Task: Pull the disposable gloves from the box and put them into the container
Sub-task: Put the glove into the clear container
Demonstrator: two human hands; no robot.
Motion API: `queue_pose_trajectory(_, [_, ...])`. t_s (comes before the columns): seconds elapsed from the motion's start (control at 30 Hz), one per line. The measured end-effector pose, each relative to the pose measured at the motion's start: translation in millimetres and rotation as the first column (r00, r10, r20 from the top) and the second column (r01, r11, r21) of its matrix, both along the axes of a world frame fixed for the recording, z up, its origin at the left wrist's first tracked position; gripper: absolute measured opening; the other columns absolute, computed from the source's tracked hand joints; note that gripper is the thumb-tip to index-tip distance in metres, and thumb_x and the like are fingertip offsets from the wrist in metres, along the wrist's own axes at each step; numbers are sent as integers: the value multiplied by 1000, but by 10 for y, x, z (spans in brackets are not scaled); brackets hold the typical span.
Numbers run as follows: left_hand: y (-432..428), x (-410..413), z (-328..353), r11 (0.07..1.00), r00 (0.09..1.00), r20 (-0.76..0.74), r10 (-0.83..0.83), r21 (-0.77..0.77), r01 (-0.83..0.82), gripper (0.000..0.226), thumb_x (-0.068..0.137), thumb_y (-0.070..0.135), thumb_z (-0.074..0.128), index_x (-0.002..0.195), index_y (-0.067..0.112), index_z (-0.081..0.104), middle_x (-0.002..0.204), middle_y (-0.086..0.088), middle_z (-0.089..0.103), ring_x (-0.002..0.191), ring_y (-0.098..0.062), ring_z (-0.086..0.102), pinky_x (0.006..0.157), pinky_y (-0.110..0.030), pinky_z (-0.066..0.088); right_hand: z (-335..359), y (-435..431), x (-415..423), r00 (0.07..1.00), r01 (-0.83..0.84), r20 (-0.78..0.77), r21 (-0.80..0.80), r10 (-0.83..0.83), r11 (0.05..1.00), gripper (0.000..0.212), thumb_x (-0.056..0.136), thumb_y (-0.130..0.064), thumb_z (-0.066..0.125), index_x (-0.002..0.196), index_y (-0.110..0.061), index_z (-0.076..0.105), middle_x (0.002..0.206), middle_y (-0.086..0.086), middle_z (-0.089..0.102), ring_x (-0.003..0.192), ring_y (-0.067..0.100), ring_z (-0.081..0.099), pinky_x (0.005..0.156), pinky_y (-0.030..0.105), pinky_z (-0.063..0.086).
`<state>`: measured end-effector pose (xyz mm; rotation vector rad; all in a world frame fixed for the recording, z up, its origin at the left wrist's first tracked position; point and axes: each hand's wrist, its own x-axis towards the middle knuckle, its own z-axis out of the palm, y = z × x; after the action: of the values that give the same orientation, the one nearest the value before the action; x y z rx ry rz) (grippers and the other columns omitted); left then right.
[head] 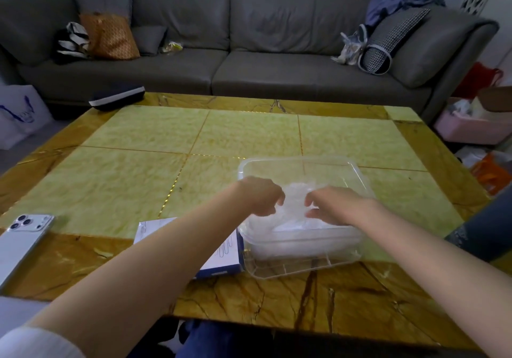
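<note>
Both hands tuck the gloves [295,201] into the clear container [361,183], near right on the surface [138,163].
Left hand [260,197] and right hand [333,205] pinch the wad with curled fingers [277,199]; best pressed down centred, inside the rim; box [221,259] just left.

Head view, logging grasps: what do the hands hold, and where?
The left hand and right hand both pinch the crumpled gloves up top, over the container.

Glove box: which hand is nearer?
Left. The left hand grips the gloves over the clear container's left edge, beside the glove box; the right hand grips them farther right.
</note>
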<state>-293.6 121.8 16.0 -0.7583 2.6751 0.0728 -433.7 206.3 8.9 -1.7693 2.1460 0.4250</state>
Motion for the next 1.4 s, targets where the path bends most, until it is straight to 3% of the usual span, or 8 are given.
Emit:
queue_pose_trajectory(0.13, [4, 376, 158, 985, 930, -368, 11, -158, -75, 37, 97, 16, 42, 131, 27, 48, 133, 4, 52, 122, -17, 47, 102, -32, 28, 207, 72, 519, 985, -88, 113, -324, 131, 942, 37, 99, -31, 44, 134, -21, 45, 135, 1, 48, 119, 21, 50, 93, 35, 42])
queue_pose_trajectory(0.3, [9, 1088, 25, 931, 845, -510, 160, -205, -301, 38, 91, 10, 44, 125, 26, 50, 126, 4, 51, 115, -16, 48, 96, -29, 27, 194, 17, 1217, 908, -184, 193, -614, 372, 768, 37, 97, -14, 46, 134, -16, 43, 131, 0, 46, 119, 17, 45, 87, 30, 44])
queue_pose_trajectory(0.4, [44, 1538, -174, 890, 809, -491, 324, -130, -436, 38, 92, 10, 45, 126, 25, 50, 127, 4, 51, 118, -15, 47, 95, -30, 28, 44, -52, 1534, 877, -244, 191, -613, 441, 751, 39, 96, -9, 45, 135, -15, 42, 132, 2, 45, 120, 17, 45, 86, 29, 42])
queue_pose_trajectory(0.67, [249, 2097, -681, 815, 764, -289, 576, 139, -562, 52, 93, 33, 46, 142, 24, 32, 146, 0, 35, 133, -22, 34, 105, -38, 30, -509, -233, 1899, 918, -240, 221, -353, 330, 904, 40, 97, -18, 46, 136, -12, 37, 135, 5, 40, 126, 23, 40, 94, 37, 41])
queue_pose_trajectory(0.8, [276, 2069, -740, 798, 730, -340, 593, 132, -587, 65, 86, 50, 56, 141, 26, 34, 142, 2, 38, 130, -21, 35, 104, -37, 29, -602, -277, 1918, 940, -218, 148, -430, 307, 876, 29, 99, -17, 42, 127, -15, 49, 126, 3, 47, 120, 20, 43, 89, 31, 41])
queue_pose_trajectory(1.03, [297, 2053, -877, 763, 659, -418, 625, 148, -629, 66, 85, 48, 60, 141, 26, 35, 140, 4, 39, 131, -19, 32, 104, -35, 28, -563, -289, 2000, 956, -159, 133, -520, 263, 839, 19, 96, -27, 50, 101, -15, 64, 105, 0, 60, 100, 19, 55, 78, 31, 46])
queue_pose_trajectory(1.23, [306, 2051, -901, 759, 641, -440, 629, 171, -628, 66, 86, 47, 60, 142, 26, 33, 141, 4, 39, 132, -19, 32, 105, -34, 26, -400, -256, 1911, 956, -127, 132, -616, 261, 777, 14, 97, -19, 46, 90, -13, 57, 93, -2, 59, 74, 15, 50, 63, 26, 39])
queue_pose_trajectory(1.4, [299, 2072, -912, 757, 626, -456, 632, 191, -625, 65, 86, 47, 60, 142, 26, 33, 140, 5, 40, 131, -18, 32, 105, -34, 26, -233, -304, 1742, 967, 4, 193, -669, 169, 743, 13, 98, -15, 42, 87, -13, 49, 91, 0, 54, 71, 17, 47, 61, 26, 34])
